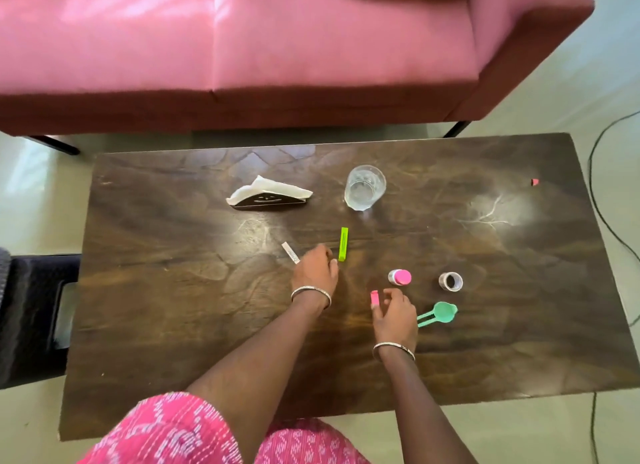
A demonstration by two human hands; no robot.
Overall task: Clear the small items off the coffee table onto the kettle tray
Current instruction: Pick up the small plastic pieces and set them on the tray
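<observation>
Head view: pinching pink clip in right hand at table's near middle. Curling left hand between strip and green clip; unable to tell whether gripping either. Best taking green clip by its near end, minding its long axis running near-to-far, pointing toward glass.

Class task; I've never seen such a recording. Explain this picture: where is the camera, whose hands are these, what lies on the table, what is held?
One picture, from a camera worn on a person's head, looking down. No machine: two bare hands over a dark wooden table. On it: a napkin holder, a glass, a green clip, a pink-capped bottle, a small roll, a teal scoop. The right hand appears to pinch a pink clip. The left hand curls its fingers at a white strip; a grip is unclear.
</observation>
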